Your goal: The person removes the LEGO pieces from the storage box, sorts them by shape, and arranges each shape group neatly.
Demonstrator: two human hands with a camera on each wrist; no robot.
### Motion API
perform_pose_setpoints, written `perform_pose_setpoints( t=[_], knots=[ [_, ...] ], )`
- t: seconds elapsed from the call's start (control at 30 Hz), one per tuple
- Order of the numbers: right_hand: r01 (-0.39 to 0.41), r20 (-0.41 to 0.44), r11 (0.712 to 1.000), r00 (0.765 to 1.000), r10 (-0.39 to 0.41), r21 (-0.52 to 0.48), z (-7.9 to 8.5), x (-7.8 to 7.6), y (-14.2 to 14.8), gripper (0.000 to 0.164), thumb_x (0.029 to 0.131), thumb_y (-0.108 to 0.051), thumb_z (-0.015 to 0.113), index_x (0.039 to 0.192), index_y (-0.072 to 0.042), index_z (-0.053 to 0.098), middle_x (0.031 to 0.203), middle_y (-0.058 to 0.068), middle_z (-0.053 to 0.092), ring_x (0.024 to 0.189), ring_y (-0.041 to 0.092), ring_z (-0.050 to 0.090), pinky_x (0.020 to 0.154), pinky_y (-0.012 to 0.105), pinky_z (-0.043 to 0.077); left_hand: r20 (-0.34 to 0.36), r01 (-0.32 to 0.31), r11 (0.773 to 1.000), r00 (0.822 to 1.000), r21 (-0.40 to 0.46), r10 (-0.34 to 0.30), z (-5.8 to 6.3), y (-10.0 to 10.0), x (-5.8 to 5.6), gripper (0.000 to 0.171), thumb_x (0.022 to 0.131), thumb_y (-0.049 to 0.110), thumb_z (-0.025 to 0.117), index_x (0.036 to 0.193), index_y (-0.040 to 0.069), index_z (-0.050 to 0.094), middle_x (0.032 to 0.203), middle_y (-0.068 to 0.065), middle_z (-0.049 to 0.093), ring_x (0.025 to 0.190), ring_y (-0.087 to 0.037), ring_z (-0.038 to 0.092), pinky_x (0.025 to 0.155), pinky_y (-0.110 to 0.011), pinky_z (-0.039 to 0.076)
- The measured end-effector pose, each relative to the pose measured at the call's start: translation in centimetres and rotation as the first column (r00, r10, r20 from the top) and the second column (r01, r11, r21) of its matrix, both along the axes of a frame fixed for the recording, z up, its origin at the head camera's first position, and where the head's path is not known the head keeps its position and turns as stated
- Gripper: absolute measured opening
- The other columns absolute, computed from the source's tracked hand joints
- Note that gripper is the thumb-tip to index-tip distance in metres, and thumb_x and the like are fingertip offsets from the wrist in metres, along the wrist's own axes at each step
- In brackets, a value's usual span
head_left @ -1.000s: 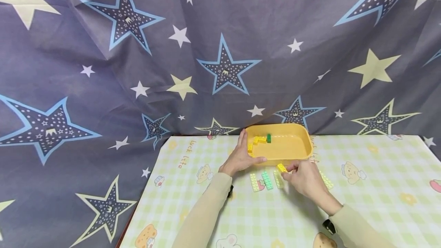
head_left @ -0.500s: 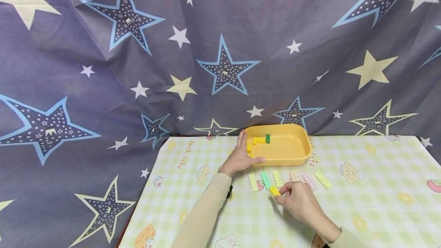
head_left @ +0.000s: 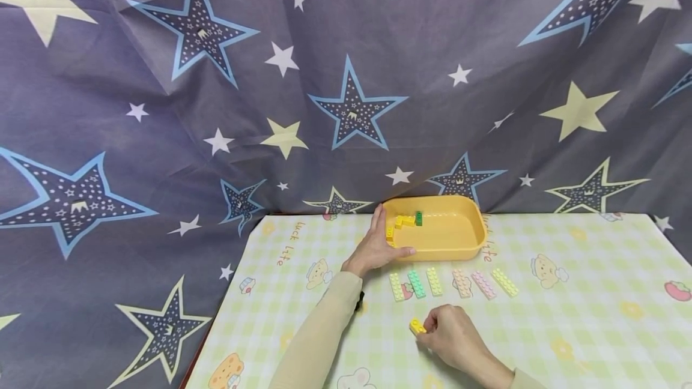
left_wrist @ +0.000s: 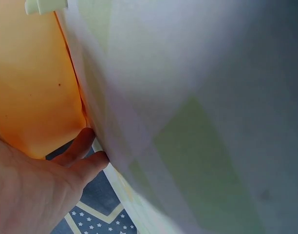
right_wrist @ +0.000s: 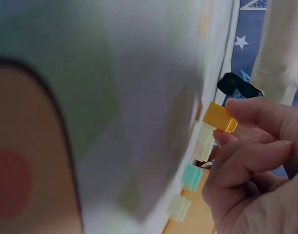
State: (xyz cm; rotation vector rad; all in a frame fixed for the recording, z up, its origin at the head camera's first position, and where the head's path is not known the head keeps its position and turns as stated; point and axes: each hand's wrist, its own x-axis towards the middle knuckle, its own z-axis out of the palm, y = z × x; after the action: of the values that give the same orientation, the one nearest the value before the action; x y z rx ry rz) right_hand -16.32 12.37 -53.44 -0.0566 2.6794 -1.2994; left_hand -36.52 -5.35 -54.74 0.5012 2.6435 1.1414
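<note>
My right hand point(head_left: 454, 336) pinches a small yellow toy brick point(head_left: 417, 326) between thumb and fingertips, low over the front part of the table. The right wrist view shows the same yellow brick point(right_wrist: 220, 117) at the fingertips. At the yellow tray point(head_left: 449, 253), my left hand point(head_left: 373, 249) lies against the left end, its thumb along the front rim and its fingers around the side. Inside the tray are several yellow bricks point(head_left: 405, 221) and a dark green brick point(head_left: 418, 218), gathered toward the left.
A row of flat studded bricks lies in front of the tray: pale yellow point(head_left: 397, 287), mint green point(head_left: 417, 284), peach point(head_left: 462, 284), pink point(head_left: 483, 285) and others. The checked tablecloth point(head_left: 605, 329) covers the table. A starry curtain point(head_left: 346, 29) hangs directly behind.
My right hand has carried the yellow brick from beside the tray's front wall toward me and to the left, uncovering the row's right-hand bricks. The left hand stays at the tray.
</note>
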Motion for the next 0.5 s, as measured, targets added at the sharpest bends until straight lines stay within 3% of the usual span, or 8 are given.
perform_pose_setpoints(
  t=[0.33, 0.5],
  knots=[
    [0.013, -0.031, 0.996, 0.999, -0.010, 0.094, -0.3, -0.6, -1.1, 0.032, 0.078, -0.007, 0.094, 0.065, -0.013, 0.066, 0.063, -0.004, 0.060, 0.057, 0.011, 0.051, 0.054, 0.019, 0.038, -0.014, -0.013, 1.000, 1.000, -0.017, 0.013, 0.1, 0.0, 0.0, 0.138, 0.083, 0.066, 0.088, 0.178, 0.024, -0.003, 0.187, 0.008, -0.010, 0.167, -0.037, 0.034, 0.128, -0.056, 0.044],
    [-0.003, -0.053, 0.996, 0.999, 0.007, 0.087, -0.4, -0.8, -1.2, 0.031, 0.077, -0.012, 0.097, 0.066, -0.012, 0.067, 0.064, -0.004, 0.062, 0.057, 0.011, 0.051, 0.054, 0.020, 0.039, -0.015, -0.011, 1.000, 1.000, -0.007, 0.011, 0.1, 0.0, 0.1, 0.138, 0.083, 0.065, 0.088, 0.178, 0.022, -0.003, 0.187, 0.006, -0.010, 0.167, -0.037, 0.033, 0.129, -0.056, 0.043]
  ],
)
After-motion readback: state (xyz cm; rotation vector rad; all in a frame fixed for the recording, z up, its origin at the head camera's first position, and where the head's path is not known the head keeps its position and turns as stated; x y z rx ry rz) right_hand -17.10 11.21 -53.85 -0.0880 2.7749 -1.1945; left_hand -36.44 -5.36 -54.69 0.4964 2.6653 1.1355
